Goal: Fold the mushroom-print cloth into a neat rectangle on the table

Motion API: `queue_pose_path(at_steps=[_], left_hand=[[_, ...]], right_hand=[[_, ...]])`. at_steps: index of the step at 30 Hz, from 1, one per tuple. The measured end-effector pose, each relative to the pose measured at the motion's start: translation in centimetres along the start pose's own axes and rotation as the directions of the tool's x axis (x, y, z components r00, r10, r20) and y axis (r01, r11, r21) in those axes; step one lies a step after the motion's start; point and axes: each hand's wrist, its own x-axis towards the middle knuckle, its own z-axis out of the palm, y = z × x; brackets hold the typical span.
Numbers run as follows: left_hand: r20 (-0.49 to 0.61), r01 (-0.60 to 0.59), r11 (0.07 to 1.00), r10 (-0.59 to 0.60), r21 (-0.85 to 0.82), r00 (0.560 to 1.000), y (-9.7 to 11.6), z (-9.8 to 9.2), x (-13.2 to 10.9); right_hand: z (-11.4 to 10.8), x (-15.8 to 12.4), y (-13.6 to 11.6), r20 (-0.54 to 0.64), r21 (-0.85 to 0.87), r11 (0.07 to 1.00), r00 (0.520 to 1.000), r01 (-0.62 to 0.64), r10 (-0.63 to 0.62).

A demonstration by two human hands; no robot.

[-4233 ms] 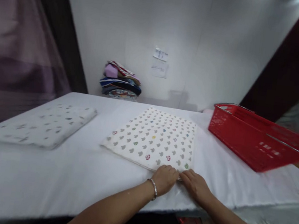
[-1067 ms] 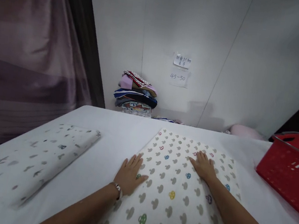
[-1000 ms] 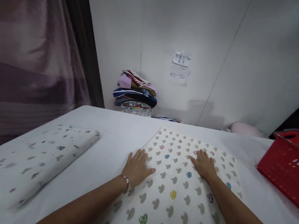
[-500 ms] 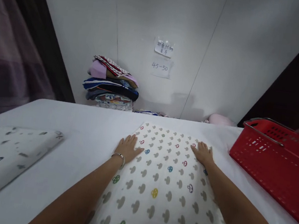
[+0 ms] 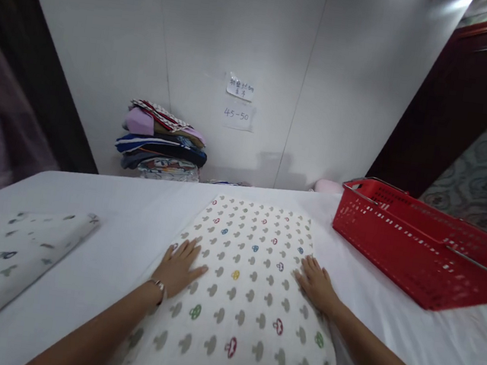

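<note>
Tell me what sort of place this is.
Probably an indoor workspace for fabrics, home or workshop unclear. A mushroom-print cloth lies on a white-covered table, folded textiles are stacked beyond its far edge, and a handwritten "45-50" paper is on the wall.

one cloth [image 5: 241, 293] on the table [image 5: 126, 221], another cloth [image 5: 4, 262] off to its left, basket [image 5: 404, 257] over right, fabric pile [image 5: 162, 147] behind the table

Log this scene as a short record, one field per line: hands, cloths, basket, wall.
Left hand: spread on the left part of the mushroom-print cloth; bracelet at wrist
Right hand: on that cloth's right edge
Other cloth: folded, at far left
Red basket: on the table, right side
Wall: two papers, the lower reading 45-50
</note>
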Motion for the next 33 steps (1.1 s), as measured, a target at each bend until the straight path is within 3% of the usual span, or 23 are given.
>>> queue_pose_path(at_steps=[3, 5, 8, 11, 14, 19, 24, 28, 33], left_hand=[[0.041, -0.038, 0.999, 0.037, 0.011, 0.998, 0.6, 0.5, -5.5], [0.014, -0.044, 0.999, 0.044, 0.018, 0.999, 0.5, 0.8, -8.5], [-0.039, -0.032, 0.999, 0.033, 0.028, 0.999, 0.6, 1.1, -11.8], [-0.055, 0.02, 0.999, -0.018, 0.028, 0.998, 2.2, 1.6, -14.0], [-0.131, 0.052, 0.999, -0.049, 0.015, 0.99, 5.4, 2.4, -15.1], [-0.194, -0.11, 0.991, 0.094, -0.074, 0.977, 10.1, 4.1, -16.5], [-0.16, -0.157, 0.982, 0.139, -0.107, 0.977, 11.3, 5.2, -18.7], [-0.173, -0.219, 0.969, 0.197, -0.117, 0.965, 12.6, 5.2, -18.0], [-0.178, -0.284, 0.953, 0.264, -0.101, 0.948, 12.9, 3.9, -17.2]], right_hand=[[0.5, -6.2, 0.2, 0.032, 0.093, 0.996, 0.999, 0.007, -0.01], [1.0, -9.4, 0.0, 0.025, 0.125, 0.992, 0.999, 0.019, -0.022], [1.7, -13.0, -0.2, -0.015, 0.143, 0.989, 0.999, 0.045, -0.043], [2.4, -15.2, 0.1, -0.086, 0.185, 0.981, 0.995, 0.06, -0.045], [2.8, -16.3, 0.6, -0.158, 0.239, 0.969, 0.987, 0.067, -0.029], [2.6, -17.5, 0.6, -0.197, 0.295, 0.952, 0.98, 0.079, -0.02], [1.7, -19.6, 0.0, -0.349, 0.256, 0.919, 0.915, 0.299, -0.201], [1.3, -20.4, 0.0, -0.375, 0.221, 0.929, 0.905, 0.298, -0.201], [1.7, -20.1, -1.7, -0.432, 0.123, 0.876, 0.819, 0.467, -0.376]])
